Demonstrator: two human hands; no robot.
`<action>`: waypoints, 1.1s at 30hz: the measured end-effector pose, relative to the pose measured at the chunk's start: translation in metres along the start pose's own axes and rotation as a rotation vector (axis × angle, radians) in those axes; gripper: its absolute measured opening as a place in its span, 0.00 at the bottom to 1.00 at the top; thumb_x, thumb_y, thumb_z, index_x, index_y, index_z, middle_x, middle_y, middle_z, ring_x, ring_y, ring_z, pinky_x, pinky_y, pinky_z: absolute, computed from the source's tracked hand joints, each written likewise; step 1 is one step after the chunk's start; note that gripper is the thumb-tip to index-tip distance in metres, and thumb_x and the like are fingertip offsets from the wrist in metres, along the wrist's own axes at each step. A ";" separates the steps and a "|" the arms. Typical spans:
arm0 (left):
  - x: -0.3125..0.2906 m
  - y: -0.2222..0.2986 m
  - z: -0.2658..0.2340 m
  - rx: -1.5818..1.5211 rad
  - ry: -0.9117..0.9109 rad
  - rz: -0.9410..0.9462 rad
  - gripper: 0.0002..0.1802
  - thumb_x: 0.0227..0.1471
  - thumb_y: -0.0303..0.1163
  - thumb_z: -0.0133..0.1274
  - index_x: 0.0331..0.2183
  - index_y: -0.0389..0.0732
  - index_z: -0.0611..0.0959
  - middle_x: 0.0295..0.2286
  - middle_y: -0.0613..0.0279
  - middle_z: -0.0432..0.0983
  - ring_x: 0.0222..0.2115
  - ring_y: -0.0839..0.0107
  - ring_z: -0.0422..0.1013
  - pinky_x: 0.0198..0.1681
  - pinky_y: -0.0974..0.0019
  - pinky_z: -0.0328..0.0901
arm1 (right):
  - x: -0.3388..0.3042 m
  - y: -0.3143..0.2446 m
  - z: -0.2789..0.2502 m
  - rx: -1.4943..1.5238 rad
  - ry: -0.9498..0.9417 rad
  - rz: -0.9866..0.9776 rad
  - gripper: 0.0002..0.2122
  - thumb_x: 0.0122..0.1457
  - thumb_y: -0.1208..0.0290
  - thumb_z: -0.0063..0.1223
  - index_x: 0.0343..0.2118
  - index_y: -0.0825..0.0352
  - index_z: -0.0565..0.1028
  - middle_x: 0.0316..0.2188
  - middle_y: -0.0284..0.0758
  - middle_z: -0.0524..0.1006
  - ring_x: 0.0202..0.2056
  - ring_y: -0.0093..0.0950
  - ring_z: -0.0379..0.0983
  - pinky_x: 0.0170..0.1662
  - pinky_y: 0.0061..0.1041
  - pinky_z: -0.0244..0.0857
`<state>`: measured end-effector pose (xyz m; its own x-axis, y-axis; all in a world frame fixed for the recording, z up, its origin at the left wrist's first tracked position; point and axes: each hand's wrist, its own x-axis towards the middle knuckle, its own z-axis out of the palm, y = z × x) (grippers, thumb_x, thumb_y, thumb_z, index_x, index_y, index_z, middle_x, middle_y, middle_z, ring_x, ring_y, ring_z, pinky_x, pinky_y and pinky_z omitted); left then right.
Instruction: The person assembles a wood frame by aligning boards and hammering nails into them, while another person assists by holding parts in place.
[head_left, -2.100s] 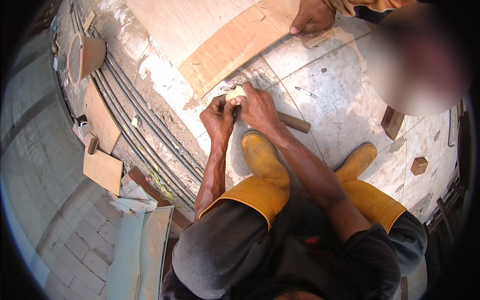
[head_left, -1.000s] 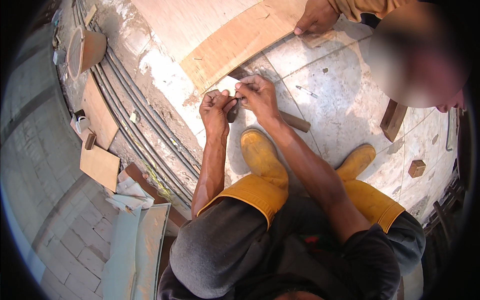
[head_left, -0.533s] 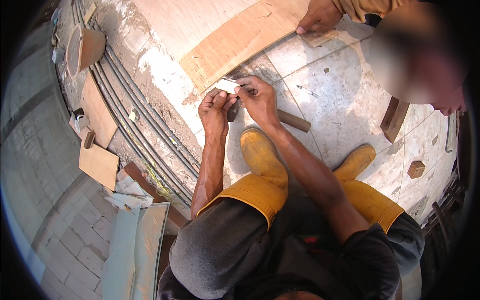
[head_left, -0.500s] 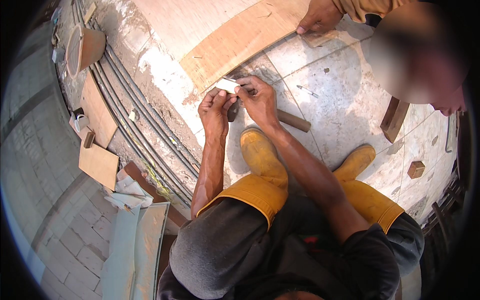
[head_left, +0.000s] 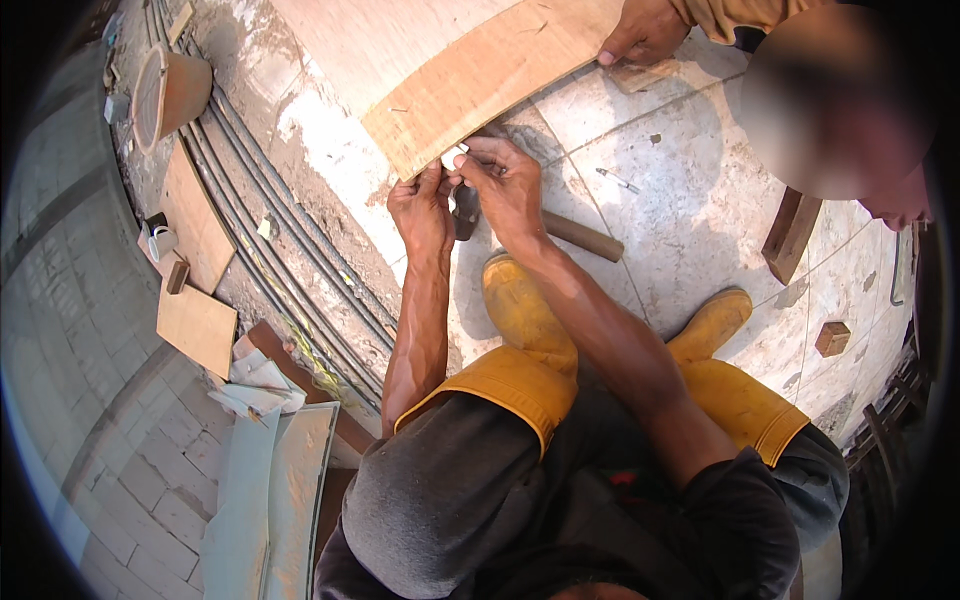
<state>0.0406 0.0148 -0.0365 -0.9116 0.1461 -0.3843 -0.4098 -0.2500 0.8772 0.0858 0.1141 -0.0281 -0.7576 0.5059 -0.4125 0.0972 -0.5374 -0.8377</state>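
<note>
Small pale piece (head_left: 455, 157), count one: at the fingertips, just beside the near edge of the plywood (head_left: 480, 95), close to its left corner. Contact with the edge: cannot tell. Long axis: partly covered, cannot tell.

Right hand (head_left: 510, 190) nearer; its fingers pinch the piece, which lies to their left. Left hand (head_left: 422, 210) just beside, fingers curled in close below the corner; their hold is hidden, cannot tell.

Below the hands, one dark tool head (head_left: 466, 215); right of it, one wooden bar (head_left: 585, 237), perhaps its handle, the join covered. Yellow boots (head_left: 520, 305), two. On the tiles to the right: one pen (head_left: 617, 180), two wood offcuts (head_left: 790, 235). Co-worker's hand (head_left: 645, 32), one, fingers at the plywood's far right edge. Well left, one bucket (head_left: 185, 98), tilted.
</note>
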 end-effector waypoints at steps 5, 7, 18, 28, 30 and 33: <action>0.001 -0.003 -0.008 -0.075 -0.060 0.020 0.11 0.60 0.22 0.49 0.43 0.33 0.80 0.41 0.56 0.78 0.38 0.70 0.74 0.38 0.66 0.71 | -0.010 0.005 0.009 0.099 0.053 -0.091 0.11 0.56 0.78 0.59 0.41 0.76 0.74 0.31 0.39 0.80 0.31 0.22 0.77 0.34 0.20 0.71; 0.003 -0.004 -0.008 -0.124 -0.121 0.015 0.11 0.59 0.20 0.48 0.44 0.33 0.80 0.41 0.56 0.78 0.39 0.70 0.74 0.39 0.66 0.71 | -0.010 0.006 0.012 0.111 0.112 -0.064 0.11 0.57 0.78 0.59 0.41 0.76 0.74 0.31 0.38 0.79 0.31 0.22 0.77 0.36 0.20 0.71; 0.018 -0.004 0.000 -0.136 0.018 0.032 0.13 0.55 0.20 0.53 0.44 0.33 0.76 0.38 0.56 0.77 0.35 0.69 0.74 0.36 0.67 0.70 | 0.005 0.007 0.021 0.156 0.078 -0.087 0.06 0.58 0.81 0.55 0.37 0.76 0.76 0.32 0.39 0.80 0.32 0.22 0.77 0.36 0.21 0.73; 0.041 0.002 -0.008 -0.339 -0.019 -0.111 0.09 0.59 0.24 0.49 0.40 0.30 0.78 0.32 0.50 0.80 0.28 0.64 0.78 0.25 0.69 0.74 | 0.021 0.010 0.019 0.111 -0.046 -0.092 0.07 0.57 0.87 0.52 0.38 0.77 0.75 0.33 0.40 0.80 0.33 0.25 0.78 0.37 0.23 0.78; 0.044 0.002 -0.013 -0.329 -0.039 -0.128 0.09 0.60 0.24 0.49 0.41 0.30 0.77 0.33 0.49 0.80 0.28 0.64 0.78 0.25 0.69 0.75 | 0.028 0.011 0.019 0.151 -0.044 -0.068 0.07 0.57 0.87 0.53 0.39 0.78 0.75 0.33 0.40 0.80 0.33 0.25 0.78 0.36 0.23 0.78; 0.051 0.001 -0.028 -0.344 -0.120 -0.166 0.10 0.60 0.24 0.48 0.42 0.30 0.77 0.34 0.48 0.80 0.29 0.63 0.79 0.25 0.68 0.76 | 0.031 0.013 0.023 0.219 -0.036 -0.028 0.08 0.56 0.87 0.54 0.39 0.78 0.75 0.34 0.40 0.80 0.33 0.25 0.78 0.35 0.23 0.79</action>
<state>-0.0073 -0.0044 -0.0632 -0.8303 0.3168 -0.4585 -0.5565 -0.5163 0.6510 0.0492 0.1074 -0.0433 -0.7808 0.5006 -0.3738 -0.0640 -0.6592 -0.7492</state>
